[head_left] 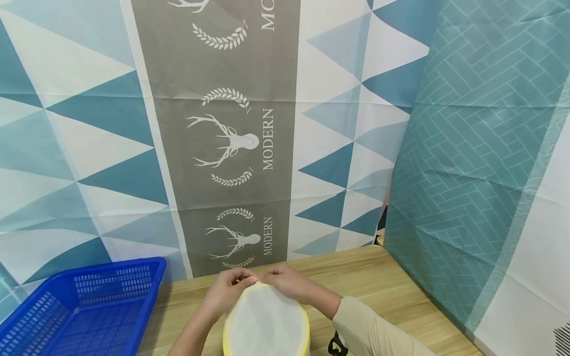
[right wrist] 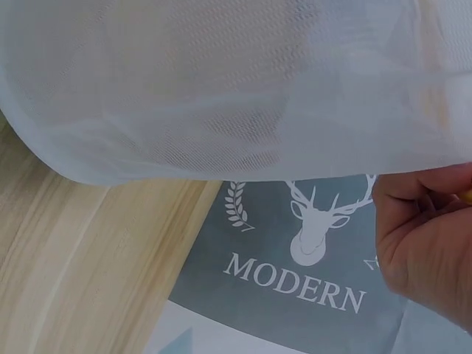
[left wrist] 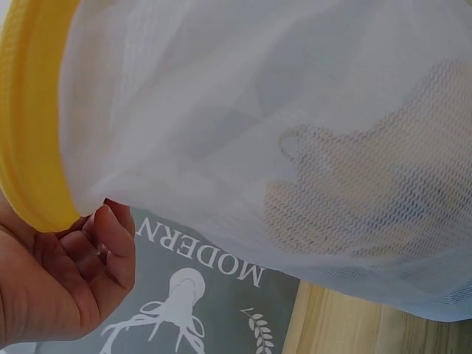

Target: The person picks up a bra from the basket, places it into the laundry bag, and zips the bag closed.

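Observation:
A white mesh laundry bag (head_left: 267,321) with a yellow rim (head_left: 226,336) stands upright over the wooden table, its pale round top facing up. My left hand (head_left: 227,291) pinches the rim at its far side between thumb and fingertips. Right beside it, my right hand (head_left: 287,282) grips the same stretch of rim, fingers curled. In the left wrist view, beige and bluish cloth-like contents (left wrist: 354,184) show through the mesh. The right wrist view has the bag's side wall (right wrist: 184,88) hanging over the table, and the fingertips there are partly cut off by the frame.
A blue plastic basket (head_left: 161,272) with slotted walls stands at the left. Near my right sleeve lies a small black object (head_left: 337,344) on the wooden table (head_left: 347,272). Patterned cloth (head_left: 236,188) hangs behind the table, and a teal sheet (head_left: 467,148) at the right.

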`<state>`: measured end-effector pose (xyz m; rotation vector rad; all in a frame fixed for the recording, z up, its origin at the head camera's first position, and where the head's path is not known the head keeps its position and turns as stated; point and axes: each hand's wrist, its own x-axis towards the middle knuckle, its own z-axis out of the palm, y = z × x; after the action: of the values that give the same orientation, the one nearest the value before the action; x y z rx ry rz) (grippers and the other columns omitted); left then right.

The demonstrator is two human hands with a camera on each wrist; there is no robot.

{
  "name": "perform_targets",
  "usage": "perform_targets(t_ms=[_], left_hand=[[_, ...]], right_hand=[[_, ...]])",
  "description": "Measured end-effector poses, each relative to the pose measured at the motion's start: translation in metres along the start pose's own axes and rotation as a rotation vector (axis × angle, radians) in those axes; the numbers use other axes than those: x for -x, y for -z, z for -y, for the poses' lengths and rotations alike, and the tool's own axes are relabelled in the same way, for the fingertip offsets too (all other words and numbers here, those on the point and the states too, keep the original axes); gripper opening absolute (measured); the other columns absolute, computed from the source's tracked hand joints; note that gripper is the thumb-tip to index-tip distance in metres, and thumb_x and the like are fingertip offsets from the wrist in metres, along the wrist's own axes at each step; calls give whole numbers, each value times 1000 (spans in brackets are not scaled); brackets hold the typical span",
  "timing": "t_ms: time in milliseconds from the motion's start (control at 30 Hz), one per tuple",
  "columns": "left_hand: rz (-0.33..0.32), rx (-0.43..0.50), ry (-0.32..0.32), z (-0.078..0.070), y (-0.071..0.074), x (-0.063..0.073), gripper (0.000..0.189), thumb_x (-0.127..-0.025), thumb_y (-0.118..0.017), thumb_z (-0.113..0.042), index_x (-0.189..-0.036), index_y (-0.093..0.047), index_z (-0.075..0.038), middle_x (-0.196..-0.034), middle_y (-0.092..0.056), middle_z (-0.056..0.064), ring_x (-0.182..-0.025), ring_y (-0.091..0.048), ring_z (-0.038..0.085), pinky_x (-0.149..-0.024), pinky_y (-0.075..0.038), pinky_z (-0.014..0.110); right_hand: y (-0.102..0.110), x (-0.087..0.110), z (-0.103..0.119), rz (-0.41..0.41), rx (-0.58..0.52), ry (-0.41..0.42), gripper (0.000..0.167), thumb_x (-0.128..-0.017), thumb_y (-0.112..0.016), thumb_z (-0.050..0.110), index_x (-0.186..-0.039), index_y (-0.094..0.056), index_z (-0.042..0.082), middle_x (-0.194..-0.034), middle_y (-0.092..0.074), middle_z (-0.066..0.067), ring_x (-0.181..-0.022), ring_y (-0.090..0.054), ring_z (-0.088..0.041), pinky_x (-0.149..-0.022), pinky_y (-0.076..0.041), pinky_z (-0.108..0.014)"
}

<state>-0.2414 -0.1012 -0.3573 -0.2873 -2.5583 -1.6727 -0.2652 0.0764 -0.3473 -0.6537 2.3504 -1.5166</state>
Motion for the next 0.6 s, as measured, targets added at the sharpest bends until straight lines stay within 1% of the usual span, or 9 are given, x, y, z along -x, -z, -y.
perform_targets(t_ms=[133, 300, 433, 600], left_hand=[[4, 9, 6, 2, 1, 0, 15, -90, -61, -16, -95, -68, -4, -81, -63, 4, -67, -53, 12, -56, -47, 24], [15, 17, 6, 3, 2, 0, 16, -90, -62, -18, -94, -68, -4, -79, -62, 4, -66, -54, 12, -56, -47, 25], [14, 19, 0, 4, 1, -1, 15, -89, -62, -18, -93, -67, -4, -78, -62, 3, -66, -54, 12, -56, -47, 25], [5, 10, 9, 3, -1, 0, 16, -89, -63, -19, -93, -67, -4, -78, -62, 3, -66, -54, 12, -57, -47, 25]], right_hand=[[0, 1, -1, -9, 0, 4, 29, -96, -48, 20, -84, -63, -2, -65, -54, 2, -51, -49, -6, -46, -41, -19], [0, 3, -2, -3, -19, 0, 31, -97, -47, 24, -89, -64, -1, -66, -56, 2, -50, -51, -7, -45, -43, -20], [0, 5, -3, -4, -20, 4, 33, -97, -47, 26, -89, -64, -1, -66, -55, 2, -49, -51, -7, -44, -42, -20], [1, 6, -5, -8, -29, -2, 33, -97, -47, 26, -88, -63, -2, -65, -54, 2, -48, -49, -6, -44, -41, -19]])
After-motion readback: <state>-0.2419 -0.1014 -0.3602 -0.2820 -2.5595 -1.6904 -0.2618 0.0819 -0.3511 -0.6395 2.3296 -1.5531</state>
